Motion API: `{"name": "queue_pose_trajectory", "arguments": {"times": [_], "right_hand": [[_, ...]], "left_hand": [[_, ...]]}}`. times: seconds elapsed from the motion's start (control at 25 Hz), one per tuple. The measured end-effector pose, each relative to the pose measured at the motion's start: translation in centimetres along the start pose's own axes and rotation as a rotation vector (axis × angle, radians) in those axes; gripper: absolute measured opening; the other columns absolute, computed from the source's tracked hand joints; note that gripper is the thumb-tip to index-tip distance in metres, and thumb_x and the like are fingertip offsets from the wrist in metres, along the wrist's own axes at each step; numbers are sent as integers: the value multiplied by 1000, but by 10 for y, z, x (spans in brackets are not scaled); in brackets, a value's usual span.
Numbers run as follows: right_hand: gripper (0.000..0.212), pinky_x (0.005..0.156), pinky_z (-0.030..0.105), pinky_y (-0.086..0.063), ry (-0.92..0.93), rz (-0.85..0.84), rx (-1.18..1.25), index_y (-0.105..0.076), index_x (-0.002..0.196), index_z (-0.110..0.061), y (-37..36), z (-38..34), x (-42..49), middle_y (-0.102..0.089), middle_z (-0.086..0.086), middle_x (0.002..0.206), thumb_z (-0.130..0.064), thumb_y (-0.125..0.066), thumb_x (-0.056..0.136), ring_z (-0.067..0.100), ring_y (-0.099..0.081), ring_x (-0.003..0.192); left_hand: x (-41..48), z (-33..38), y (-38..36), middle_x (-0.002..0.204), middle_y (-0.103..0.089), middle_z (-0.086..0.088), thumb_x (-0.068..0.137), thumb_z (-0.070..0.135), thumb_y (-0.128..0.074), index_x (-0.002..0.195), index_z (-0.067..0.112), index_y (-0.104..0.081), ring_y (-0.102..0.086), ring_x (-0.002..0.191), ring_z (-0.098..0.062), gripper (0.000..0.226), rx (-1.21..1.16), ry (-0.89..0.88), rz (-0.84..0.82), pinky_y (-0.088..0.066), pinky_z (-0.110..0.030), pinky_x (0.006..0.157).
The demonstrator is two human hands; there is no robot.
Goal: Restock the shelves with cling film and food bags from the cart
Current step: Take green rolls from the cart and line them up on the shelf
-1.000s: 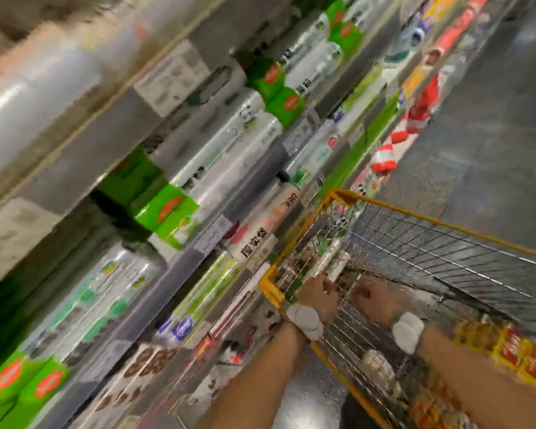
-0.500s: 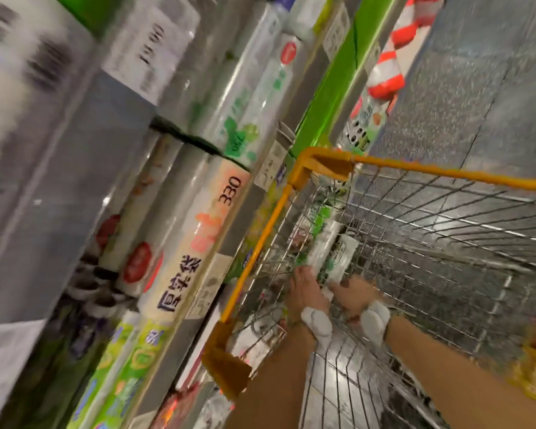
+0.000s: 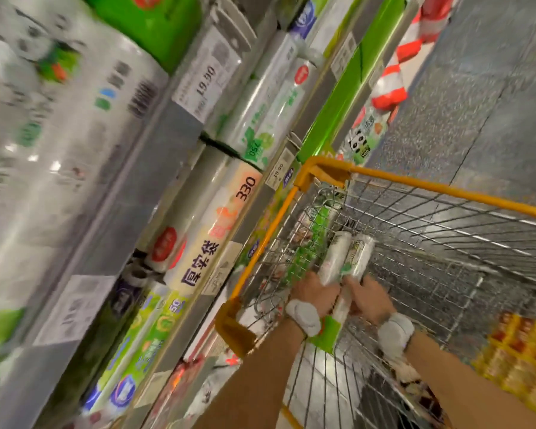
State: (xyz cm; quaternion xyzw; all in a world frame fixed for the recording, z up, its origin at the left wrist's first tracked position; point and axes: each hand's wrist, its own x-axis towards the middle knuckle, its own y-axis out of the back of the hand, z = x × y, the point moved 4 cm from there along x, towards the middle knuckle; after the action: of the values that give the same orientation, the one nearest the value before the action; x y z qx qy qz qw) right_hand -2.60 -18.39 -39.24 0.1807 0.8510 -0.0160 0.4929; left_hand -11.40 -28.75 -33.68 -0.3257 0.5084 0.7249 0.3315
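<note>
1. The left grip (image 3: 314, 294) is clenched round the near part of the left roll (image 3: 333, 258), and the right grip (image 3: 369, 300) is closed on the right roll (image 3: 360, 257) beside it. How each finger lies cannot be told, since the view is blurred.
2. Both rolls are held low inside the wire cart (image 3: 415, 188), side by side and touching, with their far ends pointed at the cart's front corner. A green-labelled end (image 3: 328, 332) is seen under the left wrist; which roll it belongs to cannot be told.
3. The rolls are judged to be light and stiff along their length, being film or bags wound on a core. The clear outer wrap is likely to be slippery, so a full wrap of the fingers near the middle is advised rather than a pinch at one end. The soft plastic would be dented by hard squeezing.
4. Yellow packs (image 3: 523, 351) are stacked at the right of the cart, well apart from the rolls.
5. The shelves (image 3: 180, 128) are found just beside the cart on the left, filled with similar rolls. Among them a roll marked 330 (image 3: 217, 218) lies on its side, and a price tag (image 3: 206, 88) is fixed to a shelf edge above it.
6. The lift out of the cart is judged to be the step in hand; nothing has yet been placed.
</note>
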Motion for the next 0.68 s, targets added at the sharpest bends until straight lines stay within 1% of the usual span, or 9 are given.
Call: {"name": "queue_pose_trajectory", "arguments": {"times": [0.12,0.2,0.24,0.32,0.4,0.48,0.56,0.64,0.68], "right_hand": [[24,80,57,-56,90,-1,162,-57,88,-28,21,-19,-49,-68,12,99,-51,-54,91,35,-67,88],[12,72,55,-59,156,6,254,-60,92,-28,36,-50,-107,-69,11,99,-39,-59,94,33,-69,87],[10,67,49,-60,197,-15,285,-62,95,-26,41,-61,-132,-71,11,97,-36,-62,94,31,-70,84],[16,59,37,-57,306,-38,290,-65,101,-18,47,-85,-185,-71,12,91,-32,-65,92,27,-69,77],[30,59,36,-54,363,-40,287,-65,102,-7,47,-98,-231,-71,15,85,-33,-69,88,29,-70,72],[37,58,34,-54,395,-79,265,-61,100,-6,39,-113,-277,-70,17,87,-38,-70,87,31,-70,74],[38,56,32,-54,450,-116,194,-58,100,-6,21,-126,-326,-71,17,88,-42,-66,89,32,-70,76],[39,59,35,-57,499,-152,187,-55,95,-3,2,-134,-362,-71,20,82,-41,-64,91,35,-71,75],[37,64,40,-59,516,-172,193,-55,91,-1,-11,-140,-381,-70,22,78,-37,-62,93,37,-70,76]], "left_hand": [[-51,27,17,107,-64,-4,75,60,-70,131,10,-48,-61,97,-26,77,-148,-16,-88,-47,-30,81],[-94,40,38,114,-61,-7,65,61,-81,138,7,-40,-59,106,-28,100,-171,-98,-85,-49,-36,90],[-121,46,50,120,-59,-8,64,61,-81,140,9,-38,-57,111,-29,101,-147,-139,-62,-48,-39,94],[-173,46,74,124,-56,-5,65,67,-73,135,15,-39,-54,113,-26,94,-104,-218,4,-47,-41,94],[-230,36,98,142,-48,-4,60,78,-72,145,13,-36,-51,125,-26,114,-148,-276,30,-47,-37,95],[-280,16,122,154,-38,-4,51,85,-69,151,16,-29,-44,135,-26,129,-174,-328,104,-43,-39,105],[-331,-14,142,152,-39,0,55,76,-76,153,19,-25,-44,135,-24,124,-224,-368,144,-41,-36,108],[-377,-46,159,124,-54,11,58,62,-84,140,22,-39,-56,110,-11,102,-297,-432,205,-46,-18,92],[-399,-65,169,113,-54,15,63,55,-85,132,24,-44,-55,99,-4,87,-321,-435,264,-45,-14,83]]}}
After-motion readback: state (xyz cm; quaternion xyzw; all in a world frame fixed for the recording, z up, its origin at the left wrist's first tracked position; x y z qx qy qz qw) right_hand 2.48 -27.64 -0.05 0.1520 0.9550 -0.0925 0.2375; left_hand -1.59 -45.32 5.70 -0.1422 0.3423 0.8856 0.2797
